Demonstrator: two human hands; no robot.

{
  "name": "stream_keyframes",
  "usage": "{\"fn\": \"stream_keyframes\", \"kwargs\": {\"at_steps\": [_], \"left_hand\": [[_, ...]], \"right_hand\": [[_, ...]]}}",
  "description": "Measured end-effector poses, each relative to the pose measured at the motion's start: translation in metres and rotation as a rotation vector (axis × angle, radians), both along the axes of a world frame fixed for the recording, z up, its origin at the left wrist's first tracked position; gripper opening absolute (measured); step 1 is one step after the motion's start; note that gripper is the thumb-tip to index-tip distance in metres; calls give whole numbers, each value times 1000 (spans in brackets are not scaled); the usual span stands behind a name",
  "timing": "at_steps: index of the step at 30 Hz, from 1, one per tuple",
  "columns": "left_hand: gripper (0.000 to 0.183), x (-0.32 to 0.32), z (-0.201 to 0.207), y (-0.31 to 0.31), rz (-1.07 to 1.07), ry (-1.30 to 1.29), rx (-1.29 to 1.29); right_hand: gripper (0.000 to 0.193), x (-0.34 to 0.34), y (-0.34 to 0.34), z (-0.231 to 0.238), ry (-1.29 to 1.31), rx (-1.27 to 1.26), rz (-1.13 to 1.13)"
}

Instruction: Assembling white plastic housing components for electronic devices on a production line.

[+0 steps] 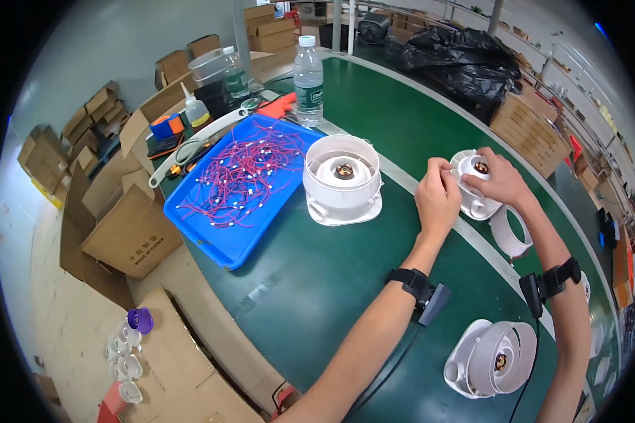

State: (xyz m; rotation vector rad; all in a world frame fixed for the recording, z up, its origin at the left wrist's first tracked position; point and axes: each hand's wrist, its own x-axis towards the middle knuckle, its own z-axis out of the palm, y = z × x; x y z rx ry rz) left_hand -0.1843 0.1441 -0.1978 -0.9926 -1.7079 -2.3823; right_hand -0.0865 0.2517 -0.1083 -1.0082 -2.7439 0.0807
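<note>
My right hand [501, 180] is closed round the raised middle of a white plastic motor housing [478, 206], whose copper-coloured winding shows between the fingers. Against the left rim of this housing, my left hand [439, 196] has its fingers pinched together; whatever is in them is hidden. A loose white ring [509, 231] lies just below the housing, near my right wrist. Left of my hands stands another white motor housing [342, 180] with a tall round collar and a copper winding at its centre. A third, similar housing [492, 358] lies tilted between my forearms, close to me.
A blue tray [227, 258] of red-purple wires with white connectors sits at the left of the green table [296, 310]. Behind it are a water bottle [308, 81], a glue bottle [196, 111] and an orange tool [278, 106]. Cardboard boxes [137, 229] flank the table.
</note>
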Motion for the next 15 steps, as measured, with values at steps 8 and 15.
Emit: {"fn": "stream_keyframes", "kwargs": {"at_steps": [8,15], "left_hand": [[10,-3,-6,5,-56,0,-46],[13,1,-2,12,-183,146,-132]], "right_hand": [[74,-1,42,-41,141,-155,-15],[53,94,-8,72,112,-150,125]]}}
